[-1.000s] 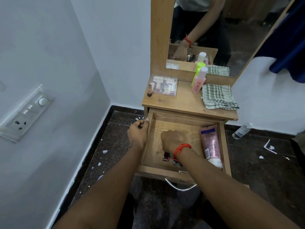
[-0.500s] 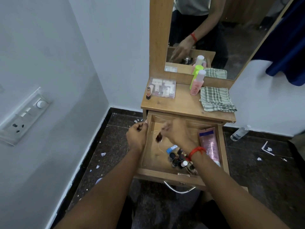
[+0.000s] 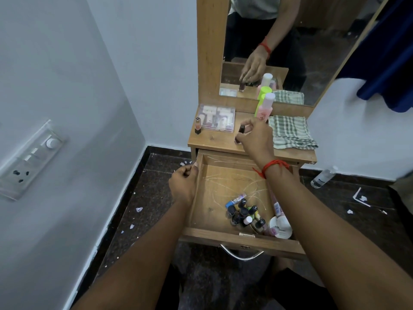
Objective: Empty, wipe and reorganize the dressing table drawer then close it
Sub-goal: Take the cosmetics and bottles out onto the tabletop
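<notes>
Closest to you, the drawer (image 3: 214, 198) stands pulled fully out, its metal handle (image 3: 241, 254) on the front wall. A cluster of nail polish bottles (image 3: 244, 214) sits in the drawer's near right part, with a round white tub (image 3: 280, 227) just beside them in the near right corner. A pink tube (image 3: 276, 208) lies along the right wall, mostly hidden under your forearm.

Your left hand (image 3: 183, 186) grips the drawer's left wall near its far end, fingers curled outside and thumb on the rim.

Your right hand (image 3: 256, 138) is over the tabletop (image 3: 214, 139), well beyond the drawer's contents. Its fingertips pinch a dark bottle (image 3: 240, 133) by the cap, and the bottle hangs tilted at the hand's left side. Its base is low over the tabletop's front; you cannot tell whether it touches.

Farther back on the tabletop, a small orange bottle (image 3: 197, 125) stands just left of a clear plastic case (image 3: 218, 118). A pink bottle (image 3: 264, 106) stands behind your right hand, and a checked cloth (image 3: 290, 133) lies to the right. The mirror (image 3: 317, 52) rises behind them.
</notes>
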